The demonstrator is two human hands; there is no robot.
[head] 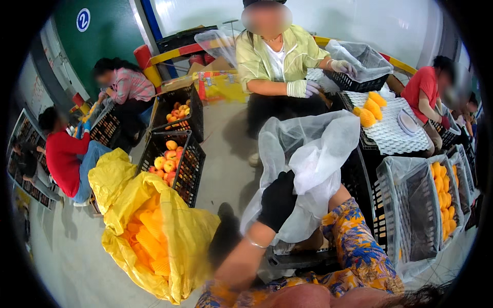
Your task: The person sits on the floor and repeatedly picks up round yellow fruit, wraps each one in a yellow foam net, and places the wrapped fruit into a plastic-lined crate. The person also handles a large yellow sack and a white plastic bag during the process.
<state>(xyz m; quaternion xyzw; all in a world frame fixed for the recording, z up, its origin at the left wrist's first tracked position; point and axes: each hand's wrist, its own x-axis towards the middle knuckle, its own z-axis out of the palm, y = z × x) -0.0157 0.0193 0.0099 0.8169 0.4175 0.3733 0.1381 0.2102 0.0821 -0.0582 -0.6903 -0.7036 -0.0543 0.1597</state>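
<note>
My left hand [279, 200], in a black glove with a bracelet at the wrist, is closed on the edge of a translucent white plastic liner bag [296, 227]. The bag stands up, bunched and gaping, before me. My right forearm, in a floral sleeve, reaches behind the bag's folds; the right hand itself is hidden by the plastic. Beneath the bag, part of a dark crate [300, 258] shows. To the left, a yellow woven sack [185, 246] lies open with orange foam net sleeves [148, 235] inside.
Black crates of peach-like fruit [169, 165] stand front left. At right are lined crates [412, 215], some with orange-netted fruit [443, 192]. Netted fruit [370, 109] lies on a white foam net sheet [396, 131]. A gloved person [277, 65] sits opposite; other people sit on both sides.
</note>
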